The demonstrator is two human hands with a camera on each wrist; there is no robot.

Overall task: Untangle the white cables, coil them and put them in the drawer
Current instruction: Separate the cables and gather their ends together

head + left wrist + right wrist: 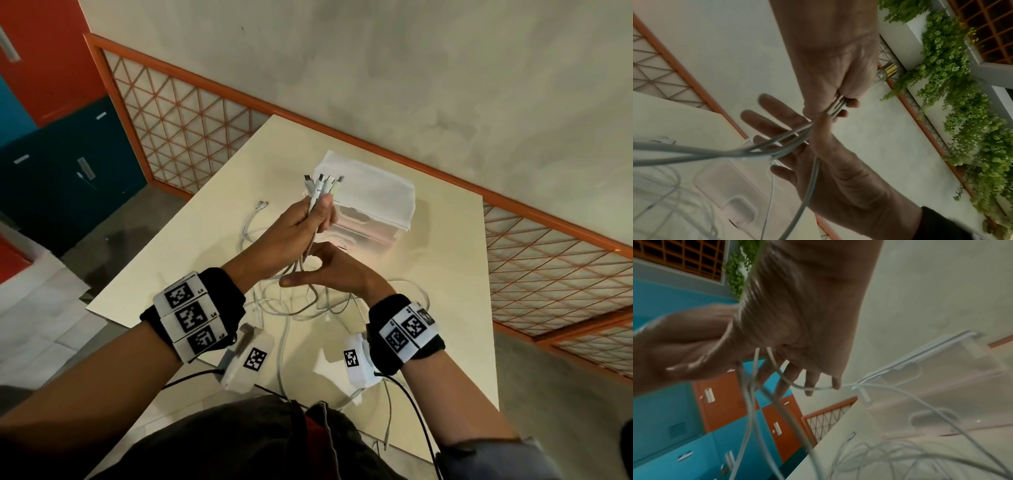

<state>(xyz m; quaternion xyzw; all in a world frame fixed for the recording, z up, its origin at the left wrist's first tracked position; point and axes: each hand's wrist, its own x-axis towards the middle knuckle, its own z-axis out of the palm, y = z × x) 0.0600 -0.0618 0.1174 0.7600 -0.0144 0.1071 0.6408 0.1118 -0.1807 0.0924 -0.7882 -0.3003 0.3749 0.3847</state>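
Several white cables (310,306) lie tangled on the cream table (428,260). My left hand (317,214) is raised above the table and grips a bunch of cable ends, their connectors (323,180) pointing up. In the left wrist view my left hand (836,105) grips the same strands (777,146). Just below, my right hand (305,267) is open with thumb and fingers (760,120) spread, and the hanging strands run across its palm. The translucent white drawer unit (373,202) stands behind both hands, its front (941,378) facing me.
Loose cable loops (890,456) spread over the table near its front and left edges. Blue and orange lockers (68,171) stand to the left. An orange lattice railing (191,113) runs behind the table. Green plants (962,105) hang high on the wall.
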